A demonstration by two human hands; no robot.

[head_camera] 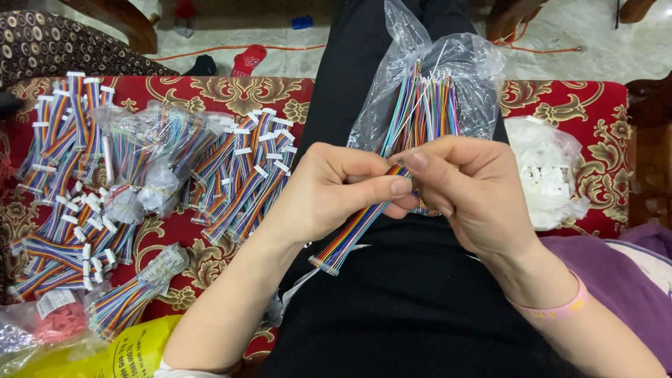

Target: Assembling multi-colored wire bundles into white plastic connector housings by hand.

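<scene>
Pinching one rainbow cable [360, 227] over the lap, both hands, left [329, 192] and right [465, 189], are closed on it; bag [427, 91] just behind; cable piles [241, 171] crowd the left side.

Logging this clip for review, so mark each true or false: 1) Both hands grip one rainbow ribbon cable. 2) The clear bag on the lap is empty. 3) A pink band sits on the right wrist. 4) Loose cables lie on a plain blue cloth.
1) True: the left hand and right hand pinch the same rainbow ribbon cable.
2) False: the clear bag holds many coloured wires.
3) True: a pink band circles the right wrist.
4) False: the loose cables lie on a red patterned cloth.
</scene>
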